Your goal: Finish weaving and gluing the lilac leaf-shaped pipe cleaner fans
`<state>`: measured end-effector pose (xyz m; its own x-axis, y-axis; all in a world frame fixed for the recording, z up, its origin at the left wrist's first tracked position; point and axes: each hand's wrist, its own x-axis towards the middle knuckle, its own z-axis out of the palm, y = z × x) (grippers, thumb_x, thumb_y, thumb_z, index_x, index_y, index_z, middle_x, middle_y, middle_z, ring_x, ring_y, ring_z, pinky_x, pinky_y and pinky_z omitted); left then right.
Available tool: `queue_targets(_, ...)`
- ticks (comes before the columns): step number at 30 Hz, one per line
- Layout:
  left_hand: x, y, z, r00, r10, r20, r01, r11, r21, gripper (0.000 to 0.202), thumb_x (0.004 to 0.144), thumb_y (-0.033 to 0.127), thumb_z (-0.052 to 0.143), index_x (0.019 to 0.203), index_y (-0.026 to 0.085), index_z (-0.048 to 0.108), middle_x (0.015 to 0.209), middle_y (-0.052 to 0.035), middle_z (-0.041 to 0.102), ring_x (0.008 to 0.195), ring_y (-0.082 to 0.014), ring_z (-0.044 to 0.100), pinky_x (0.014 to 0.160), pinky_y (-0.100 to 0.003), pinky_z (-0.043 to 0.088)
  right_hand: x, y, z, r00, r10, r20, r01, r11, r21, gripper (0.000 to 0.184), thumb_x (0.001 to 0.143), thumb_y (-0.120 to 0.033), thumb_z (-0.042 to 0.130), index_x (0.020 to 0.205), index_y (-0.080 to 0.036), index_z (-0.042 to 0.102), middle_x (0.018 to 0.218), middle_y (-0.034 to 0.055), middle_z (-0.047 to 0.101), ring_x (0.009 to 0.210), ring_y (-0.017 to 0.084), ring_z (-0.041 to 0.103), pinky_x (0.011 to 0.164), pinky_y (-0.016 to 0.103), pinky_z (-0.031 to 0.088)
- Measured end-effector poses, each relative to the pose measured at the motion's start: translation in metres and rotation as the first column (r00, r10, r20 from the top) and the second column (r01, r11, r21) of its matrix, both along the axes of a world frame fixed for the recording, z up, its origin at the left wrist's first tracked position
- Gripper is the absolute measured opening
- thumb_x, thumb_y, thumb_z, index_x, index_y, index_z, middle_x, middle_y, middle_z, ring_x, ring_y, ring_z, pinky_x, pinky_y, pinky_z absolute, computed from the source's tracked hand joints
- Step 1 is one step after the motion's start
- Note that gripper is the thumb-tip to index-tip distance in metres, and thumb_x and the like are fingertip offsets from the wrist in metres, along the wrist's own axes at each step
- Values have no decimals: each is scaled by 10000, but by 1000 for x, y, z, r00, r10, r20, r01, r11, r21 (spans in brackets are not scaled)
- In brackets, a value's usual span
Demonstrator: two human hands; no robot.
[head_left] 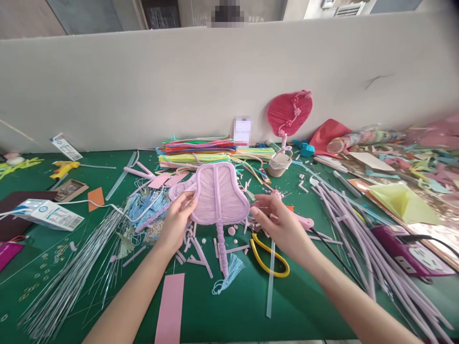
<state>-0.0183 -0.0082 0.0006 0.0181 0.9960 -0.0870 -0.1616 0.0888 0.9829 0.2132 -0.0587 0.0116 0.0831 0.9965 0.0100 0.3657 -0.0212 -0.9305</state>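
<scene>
Lilac fan [218, 193], edge pinched by left hand [177, 222]; right hand [278, 220] spread beside; pliers [255, 251], lilac stems [358, 229] crowd right; bare mat [304, 296] nearside.

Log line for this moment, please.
left hand: grips pink fan edge | right hand: open, beside fan | tassel: blue, at handle end

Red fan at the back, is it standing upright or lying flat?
Upright: the red fan stands handle-down in a beige cup against the partition.
</scene>
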Motion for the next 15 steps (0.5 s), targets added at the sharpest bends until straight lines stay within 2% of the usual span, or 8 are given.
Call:
queue_targets(3, 3, -6, 5, 997, -73, -26, 73, 997, 29, 352, 744, 412, 725, 1036, 221, 683, 980, -34, 689, 924, -212, 629, 814, -282, 479, -9, 14, 9, 977, 50, -208, -53, 999, -9, 503, 818, -537, 613, 1179, -191, 550, 1047, 92, 682, 915, 218, 653, 709, 332, 559)
queue_targets(6, 1, -8, 8, 960, -23, -278, 56, 992, 110, 322, 811, 479, 631, 973, 215, 718, 891, -50, 684, 942, -257, 615, 836, -319, 465, -23, 21, 12, 891, 143, -431, -173, 984, -30, 419, 818, -511, 628, 1086, -190, 611, 945, 55, 712, 853, 214, 676, 752, 354, 559)
queue_targets(7, -2, -8, 9, 919, 40, -392, 24, 987, 158, 326, 835, 489, 593, 946, 214, 729, 845, -60, 676, 942, -278, 612, 855, -343, 455, -27, 21, 12, 858, 155, -490, -198, 980, -36, 401, 815, -506, 634, 1064, -192, 626, 930, 48, 717, 836, 217, 681, 749, 358, 561)
queue_targets(9, -9, -7, 10, 787, 216, -577, -35, 951, 309, 320, 859, 470, 562, 939, 218, 741, 839, -88, 657, 986, -319, 595, 928, -401, 415, -30, 18, 11, 807, 152, -571, -224, 973, -58, 378, 801, -495, 655, 1041, -203, 648, 918, 39, 725, 823, 225, 690, 749, 366, 564)
queue_targets(11, -16, -4, 13, 630, 426, -650, -59, 860, 507, 306, 850, 405, 595, 1063, 225, 721, 1096, -140, 619, 1198, -371, 482, 1048, -468, 308, -30, 15, 10, 783, 148, -604, -241, 968, -75, 372, 787, -482, 678, 1048, -217, 659, 907, 32, 732, 825, 234, 696, 749, 370, 566)
queue_targets(13, -22, -1, 15, 486, 590, -645, -52, 756, 652, 409, 838, 331, 626, 1236, 238, 639, 1419, -158, 415, 1403, -404, 202, 1123, -537, 133, -29, 13, 9, 775, 158, -612, -259, 963, -80, 381, 783, -474, 687, 1066, -219, 662, 890, 30, 736, 825, 239, 698, 750, 373, 565)
queue_targets(14, -24, 0, 16, 443, 616, -651, -35, 737, 674, 469, 838, 308, 629, 1302, 246, 589, 1494, -151, 327, 1432, -410, 107, 1126, -562, 74, -29, 13, 7, 772, 166, -614, -269, 960, -78, 388, 786, -472, 687, 1077, -216, 661, 884, 30, 736, 824, 240, 698, 752, 373, 564)
queue_targets(15, -25, 1, 16, 430, 604, -671, -18, 749, 662, 503, 844, 302, 624, 1338, 250, 553, 1503, -153, 327, 1433, -416, 110, 1122, -577, 62, -29, 13, 6, 768, 172, -617, -277, 958, -78, 392, 790, -470, 683, 1084, -211, 660, 883, 31, 737, 825, 239, 698, 754, 373, 563)
